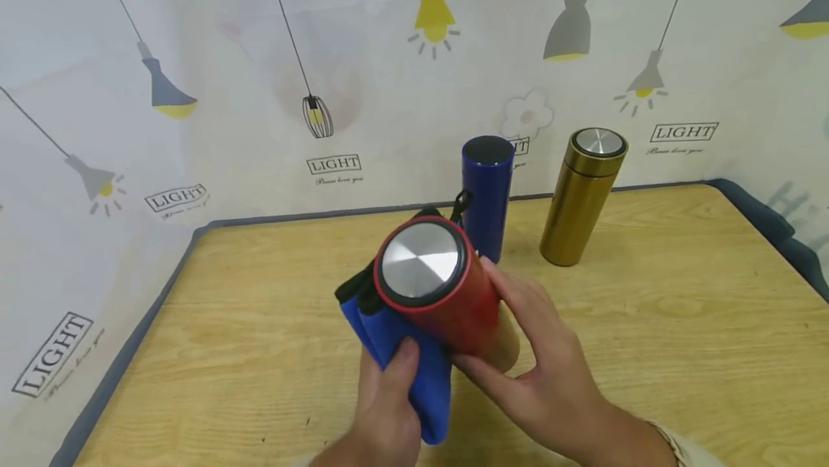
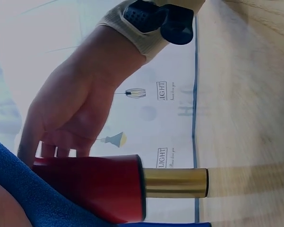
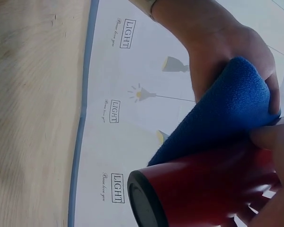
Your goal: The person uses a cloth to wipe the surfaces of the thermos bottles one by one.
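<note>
A red thermos flask (image 1: pixel 471 316) with a shiny silver-topped lid (image 1: pixel 419 260) is held tilted over the table, its lid toward the head camera. My right hand (image 1: pixel 550 363) grips the flask's side, thumb and fingers on opposite sides. In my left hand (image 1: pixel 387 409) is a blue cloth (image 1: pixel 430 388) with black edging, its thumb lying on top of the fabric. The cloth lies against the flask's left side. The right wrist view shows the flask's dark base (image 3: pixel 144 201) and the cloth (image 3: pixel 222 109) draped along the body. The left fingers are mostly hidden beneath the cloth.
Behind the held flask, a dark blue flask (image 1: pixel 487 201) stands upright on the wooden table (image 1: pixel 259 323). A gold flask (image 1: pixel 579 201) stands to its right. A white backdrop (image 1: pixel 388 78) printed with lamps rises along the table's back and left edges.
</note>
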`<action>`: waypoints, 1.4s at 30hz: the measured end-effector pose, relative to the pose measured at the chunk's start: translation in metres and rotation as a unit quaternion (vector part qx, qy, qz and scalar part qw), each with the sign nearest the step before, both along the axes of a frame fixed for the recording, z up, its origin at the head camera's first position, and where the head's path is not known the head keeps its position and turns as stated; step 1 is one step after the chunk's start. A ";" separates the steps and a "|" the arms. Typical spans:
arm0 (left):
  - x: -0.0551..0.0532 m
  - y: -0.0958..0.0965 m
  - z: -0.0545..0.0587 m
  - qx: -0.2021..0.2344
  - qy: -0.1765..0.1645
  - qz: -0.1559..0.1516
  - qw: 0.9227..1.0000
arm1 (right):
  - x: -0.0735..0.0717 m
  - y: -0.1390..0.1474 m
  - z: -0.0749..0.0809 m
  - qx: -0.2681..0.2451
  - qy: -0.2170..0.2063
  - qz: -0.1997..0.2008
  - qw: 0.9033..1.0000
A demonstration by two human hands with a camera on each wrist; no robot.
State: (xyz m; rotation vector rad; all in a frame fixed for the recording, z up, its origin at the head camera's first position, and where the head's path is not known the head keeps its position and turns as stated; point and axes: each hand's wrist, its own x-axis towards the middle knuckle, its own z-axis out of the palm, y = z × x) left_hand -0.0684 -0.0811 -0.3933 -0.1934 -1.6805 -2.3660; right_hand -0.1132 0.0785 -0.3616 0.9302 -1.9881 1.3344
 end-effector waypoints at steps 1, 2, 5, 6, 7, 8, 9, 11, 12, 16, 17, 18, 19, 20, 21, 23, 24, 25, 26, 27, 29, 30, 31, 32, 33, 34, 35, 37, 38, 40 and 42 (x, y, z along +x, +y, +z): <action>0.000 0.001 0.001 0.003 -0.006 -0.004 1.000 | 0.000 0.000 0.000 -0.003 0.002 0.001 1.000; -0.001 0.001 0.001 0.002 -0.005 -0.006 1.000 | 0.000 0.000 0.000 -0.006 0.003 0.002 1.000; -0.003 0.002 0.006 0.002 0.001 -0.009 1.000 | -0.001 0.001 0.001 -0.010 0.009 0.004 1.000; -0.005 0.002 0.006 0.003 -0.001 -0.004 1.000 | -0.001 0.001 0.001 -0.009 0.010 0.005 1.000; -0.006 0.002 0.006 0.004 0.002 0.002 1.000 | -0.001 0.001 0.002 -0.007 0.010 0.007 1.000; -0.007 0.001 0.006 0.004 0.007 0.007 1.000 | -0.001 0.001 0.002 -0.004 0.009 0.010 1.000; -0.007 0.000 0.005 0.007 0.004 0.013 1.000 | -0.001 0.001 0.002 -0.001 0.007 0.014 1.000; -0.006 -0.003 0.002 0.013 -0.004 0.029 0.999 | 0.000 0.001 0.001 0.006 0.003 0.021 1.000; -0.006 -0.004 0.001 0.016 0.000 0.032 0.999 | 0.000 0.001 0.001 0.008 0.002 0.026 1.000; -0.008 -0.006 0.001 0.018 0.033 0.027 0.999 | -0.001 0.000 0.000 0.005 0.010 0.030 0.999; -0.009 -0.005 0.001 0.020 0.036 0.023 0.999 | -0.001 0.000 0.000 0.003 0.013 0.029 0.999; -0.010 -0.004 0.002 0.020 0.035 0.019 0.999 | -0.001 0.000 0.000 0.000 0.015 0.028 1.000; -0.010 -0.004 0.003 0.021 0.031 0.016 0.999 | -0.001 0.000 -0.001 -0.002 0.017 0.026 1.000; -0.011 -0.003 0.003 0.021 0.025 0.011 0.999 | -0.001 0.000 -0.001 -0.003 0.017 0.025 1.000; -0.010 -0.002 0.004 0.022 0.017 0.007 1.000 | -0.001 0.000 -0.002 -0.005 0.017 0.023 1.000; -0.009 0.000 0.006 0.020 0.004 -0.005 1.000 | -0.001 0.000 -0.002 -0.009 0.020 0.023 1.000; -0.009 0.001 0.007 0.017 0.003 -0.012 1.000 | -0.002 0.001 -0.002 -0.010 0.021 0.021 1.000; -0.009 0.002 0.009 0.016 0.004 -0.023 1.000 | -0.002 0.001 -0.002 -0.013 0.022 0.020 0.999; -0.009 0.003 0.010 0.015 0.008 -0.037 0.999 | -0.002 0.001 -0.001 -0.015 0.021 0.018 0.999; -0.009 0.003 0.012 0.016 0.013 -0.049 0.999 | -0.002 0.001 -0.001 -0.017 0.021 0.015 1.000; -0.010 0.005 0.016 0.018 0.024 -0.074 0.997 | -0.003 0.002 0.001 -0.021 0.020 0.007 1.000; -0.011 0.005 0.018 0.021 0.027 -0.084 0.996 | -0.003 0.002 0.002 -0.022 0.017 0.003 1.000; -0.011 0.006 0.019 0.023 0.031 -0.091 0.995 | -0.002 0.002 0.003 -0.023 0.014 0.001 1.000; -0.011 0.006 0.020 0.027 0.034 -0.098 0.994 | -0.002 0.003 0.003 -0.023 0.011 -0.001 1.000; -0.011 0.006 0.021 0.027 0.038 -0.100 0.994 | -0.002 0.003 0.003 -0.023 0.011 -0.001 1.000; -0.010 0.006 0.021 0.027 0.038 -0.102 0.994 | -0.002 0.003 0.003 -0.023 0.010 -0.001 1.000; -0.010 0.006 0.021 0.028 0.036 -0.102 0.994 | -0.002 0.003 0.002 -0.022 0.009 0.000 1.000; -0.009 0.006 0.020 0.027 0.015 -0.091 0.995 | -0.002 0.002 0.002 -0.020 0.007 0.002 1.000; -0.009 0.005 0.019 0.027 -0.002 -0.083 0.996 | -0.002 0.002 0.002 -0.021 0.007 0.003 1.000; -0.009 0.004 0.017 0.030 -0.045 -0.069 0.996 | -0.002 0.003 0.002 -0.021 0.007 0.003 1.000; -0.009 0.002 0.015 0.041 -0.079 -0.056 0.994 | -0.002 0.003 0.002 -0.021 0.007 0.002 1.000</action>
